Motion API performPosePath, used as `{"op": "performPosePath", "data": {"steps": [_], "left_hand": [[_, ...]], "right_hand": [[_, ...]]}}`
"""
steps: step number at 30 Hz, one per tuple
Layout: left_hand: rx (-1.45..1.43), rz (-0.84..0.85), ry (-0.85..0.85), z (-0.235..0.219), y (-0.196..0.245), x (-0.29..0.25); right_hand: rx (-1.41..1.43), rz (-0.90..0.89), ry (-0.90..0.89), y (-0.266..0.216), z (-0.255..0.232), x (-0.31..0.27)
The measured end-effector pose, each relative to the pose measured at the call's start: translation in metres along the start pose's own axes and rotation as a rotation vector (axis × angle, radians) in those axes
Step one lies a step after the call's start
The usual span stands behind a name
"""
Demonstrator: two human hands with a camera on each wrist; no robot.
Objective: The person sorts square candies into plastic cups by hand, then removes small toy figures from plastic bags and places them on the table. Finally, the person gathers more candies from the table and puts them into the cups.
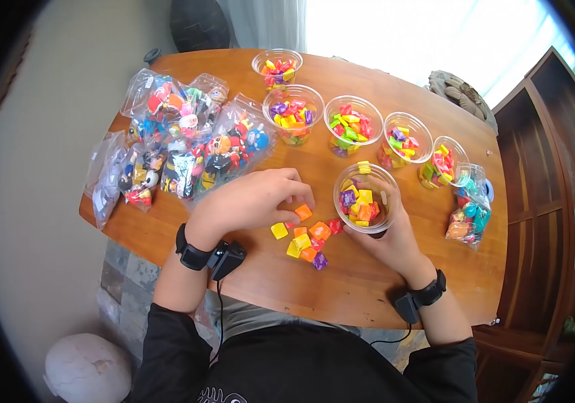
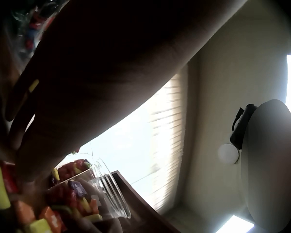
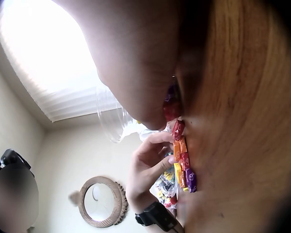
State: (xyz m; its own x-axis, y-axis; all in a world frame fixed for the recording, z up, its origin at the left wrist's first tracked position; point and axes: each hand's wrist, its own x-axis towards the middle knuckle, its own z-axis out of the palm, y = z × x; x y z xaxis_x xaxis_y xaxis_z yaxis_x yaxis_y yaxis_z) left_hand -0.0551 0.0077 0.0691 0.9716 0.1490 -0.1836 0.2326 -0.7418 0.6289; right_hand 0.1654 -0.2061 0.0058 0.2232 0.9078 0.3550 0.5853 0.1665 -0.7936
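In the head view the right hand (image 1: 395,235) grips a clear plastic cup (image 1: 367,228) holding yellow, orange, red and purple wrapped candies, the cup tilted toward the body. The left hand (image 1: 254,201) hovers palm down, fingers bent, over the left edge of a loose candy pile (image 1: 301,240) on the table. An orange candy (image 1: 303,212) lies at its fingertips; whether it is touched I cannot tell. The right wrist view shows the left hand (image 3: 148,170) beside the row of candies (image 3: 184,160). In the left wrist view the left hand (image 2: 87,82) is dark, near candies (image 2: 39,221).
Several candy-filled cups (image 1: 293,111) curve along the back of the wooden table (image 1: 368,295). Clear bags of small figures (image 1: 187,148) cover the left side. Another bag with teal and red figures (image 1: 469,215) lies at the right edge.
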Motion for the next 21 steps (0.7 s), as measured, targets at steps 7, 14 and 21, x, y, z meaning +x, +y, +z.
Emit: {"op": "performPosePath", "data": {"steps": [7, 14, 21], "left_hand": [[-0.013, -0.002, 0.023, 0.005, -0.001, 0.003], [-0.056, -0.013, 0.002, 0.005, 0.002, 0.004], [-0.098, -0.017, -0.008, 0.005, -0.006, 0.008]], "right_hand": [[-0.009, -0.01, -0.001, 0.0, 0.0, 0.001], [0.019, 0.011, 0.002, -0.001, 0.001, 0.0], [0.006, -0.001, -0.018, 0.0, 0.0, 0.003]]}}
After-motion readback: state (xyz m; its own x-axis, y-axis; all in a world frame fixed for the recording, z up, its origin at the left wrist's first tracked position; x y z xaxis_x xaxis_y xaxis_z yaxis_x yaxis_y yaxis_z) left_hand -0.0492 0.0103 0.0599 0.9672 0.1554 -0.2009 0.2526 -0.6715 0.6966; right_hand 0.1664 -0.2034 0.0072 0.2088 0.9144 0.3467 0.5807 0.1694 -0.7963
